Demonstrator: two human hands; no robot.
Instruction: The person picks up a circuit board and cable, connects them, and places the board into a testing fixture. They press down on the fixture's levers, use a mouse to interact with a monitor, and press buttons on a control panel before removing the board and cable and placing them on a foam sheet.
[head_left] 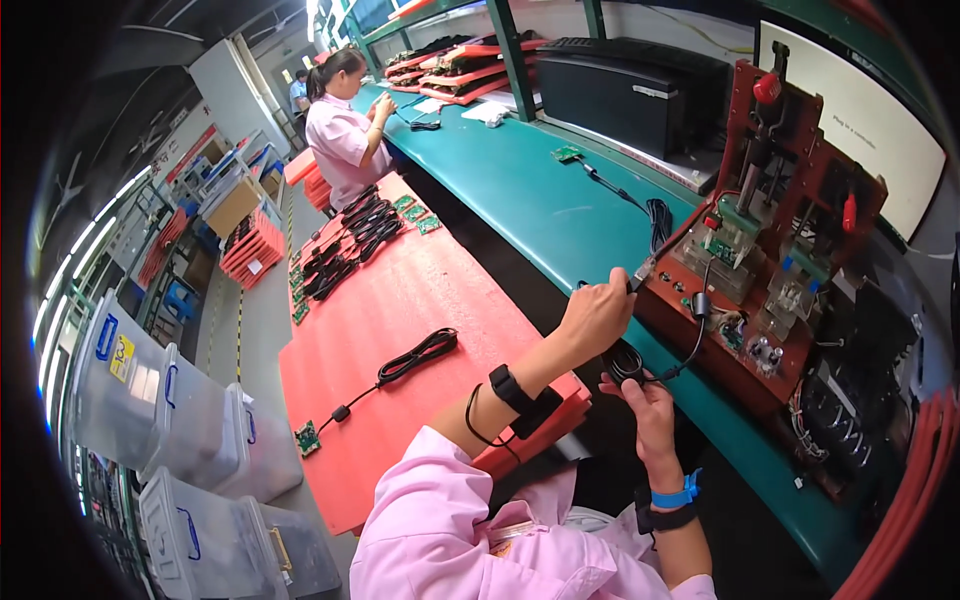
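My left hand (597, 318) is pinched on the plug (636, 281) of a black cable, at the left edge of a red-brown test fixture (683, 318). A metal connector meets the plug there; how far it is inserted cannot be made out. Just below, my right hand (650, 408) grips the coiled black cable (623, 362). From the coil the cable runs up through a black ferrite bead (701, 305) to a small green circuit board (716, 248) seated in the fixture. A toggle clamp with a red handle (767, 88) stands above that board.
Pink foam sheets (500, 320) at left bear a coiled cable (420, 352) and a pile of cables (350, 245) with green boards. Another cabled board (568, 154) lies on the green bench (500, 170). A screen (865, 130) stands behind the fixture. A co-worker (345, 135) works farther along.
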